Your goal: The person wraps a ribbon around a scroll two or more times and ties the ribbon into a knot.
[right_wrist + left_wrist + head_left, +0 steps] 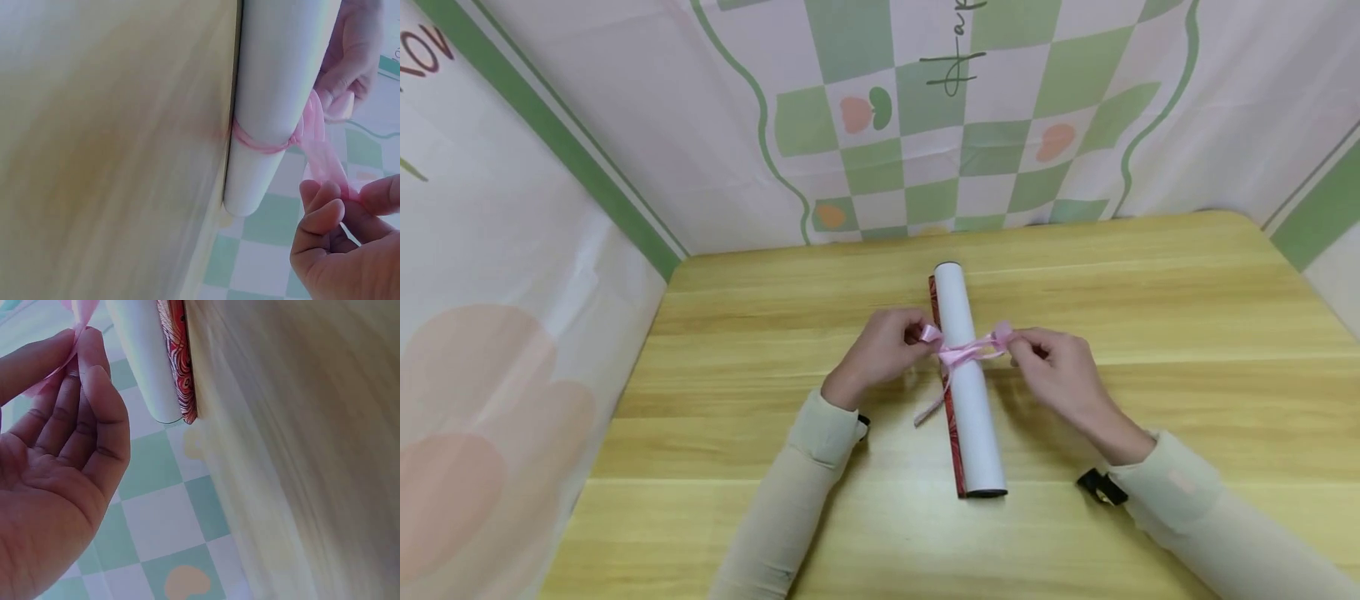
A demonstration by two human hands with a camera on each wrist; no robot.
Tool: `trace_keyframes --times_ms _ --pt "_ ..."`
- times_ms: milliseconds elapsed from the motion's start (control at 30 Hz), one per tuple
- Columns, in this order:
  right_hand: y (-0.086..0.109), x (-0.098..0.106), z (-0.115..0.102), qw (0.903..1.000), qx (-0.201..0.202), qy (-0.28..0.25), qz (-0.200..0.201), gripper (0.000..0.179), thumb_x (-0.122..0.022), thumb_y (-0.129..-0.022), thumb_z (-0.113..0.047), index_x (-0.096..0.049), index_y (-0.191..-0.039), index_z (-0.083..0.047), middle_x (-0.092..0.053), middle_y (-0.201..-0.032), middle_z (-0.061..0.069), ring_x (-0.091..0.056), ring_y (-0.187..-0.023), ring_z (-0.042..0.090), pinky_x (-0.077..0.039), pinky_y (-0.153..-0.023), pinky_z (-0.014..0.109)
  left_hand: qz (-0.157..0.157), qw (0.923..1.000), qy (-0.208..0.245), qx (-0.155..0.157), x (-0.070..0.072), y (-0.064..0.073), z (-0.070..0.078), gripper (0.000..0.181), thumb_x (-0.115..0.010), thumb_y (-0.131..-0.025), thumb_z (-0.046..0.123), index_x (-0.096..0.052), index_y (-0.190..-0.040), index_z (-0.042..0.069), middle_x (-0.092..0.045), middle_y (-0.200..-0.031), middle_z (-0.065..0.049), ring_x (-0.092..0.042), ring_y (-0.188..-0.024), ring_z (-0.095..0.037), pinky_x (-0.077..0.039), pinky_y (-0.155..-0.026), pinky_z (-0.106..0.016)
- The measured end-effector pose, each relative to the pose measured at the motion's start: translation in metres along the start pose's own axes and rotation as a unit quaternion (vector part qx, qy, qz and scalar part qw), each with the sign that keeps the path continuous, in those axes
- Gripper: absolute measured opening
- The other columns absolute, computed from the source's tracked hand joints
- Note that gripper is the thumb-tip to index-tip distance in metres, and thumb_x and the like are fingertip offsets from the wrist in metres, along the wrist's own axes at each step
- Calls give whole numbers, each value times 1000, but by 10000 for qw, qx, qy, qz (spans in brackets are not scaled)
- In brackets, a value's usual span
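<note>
A white rolled scroll [977, 417] with a dark red patterned strip [954, 442] along its left side lies lengthwise on the table. Around its middle runs a pink ribbon [961, 354], looped at both sides, with a loose tail hanging to the lower left. My left hand [883, 350] pinches the ribbon's left loop between thumb and fingers. On the other side, my right hand [1060, 371] pinches the right loop. In the right wrist view the ribbon [265, 147] circles the roll and gathers in a knot on top.
The wooden table [715, 375] stretches around the scroll on all sides. Behind it hangs a green-and-white checked cloth [925, 158], and another printed cloth [497, 350] drapes at the left. Black wrist straps [1102, 487] show at the cuffs.
</note>
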State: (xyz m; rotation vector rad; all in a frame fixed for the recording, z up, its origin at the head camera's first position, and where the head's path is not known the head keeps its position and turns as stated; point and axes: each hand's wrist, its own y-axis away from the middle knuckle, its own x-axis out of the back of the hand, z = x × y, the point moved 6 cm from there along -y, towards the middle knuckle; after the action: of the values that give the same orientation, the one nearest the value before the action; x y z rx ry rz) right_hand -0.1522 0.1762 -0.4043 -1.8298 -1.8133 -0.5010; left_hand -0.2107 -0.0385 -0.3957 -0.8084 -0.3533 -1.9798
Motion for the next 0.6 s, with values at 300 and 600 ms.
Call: trace_keyframes --times_ms 300,600 --pt "3 1 5 9996 -8 99 -273 33 -56 -107 -24 -79 -103 0 -52 -61 -1 -41 -51 6 -36 -44 25 -149 9997 -75 196 -1 7 -6 7 -73 -99 13 -75 -99 6 -71 -88 -6 -55 -74 -9 -45 -69 -18" --pt "5 6 19 9962 -233 319 -775 37 -54 -109 -27 -79 -104 -1 -54 -63 0 -40 -50 6 -35 -43 25 -219 9989 -17 402 -1 13 -11 8 -73 -99 13 -75 -101 5 -69 -86 -5 -52 -69 -9 -44 -63 -18"
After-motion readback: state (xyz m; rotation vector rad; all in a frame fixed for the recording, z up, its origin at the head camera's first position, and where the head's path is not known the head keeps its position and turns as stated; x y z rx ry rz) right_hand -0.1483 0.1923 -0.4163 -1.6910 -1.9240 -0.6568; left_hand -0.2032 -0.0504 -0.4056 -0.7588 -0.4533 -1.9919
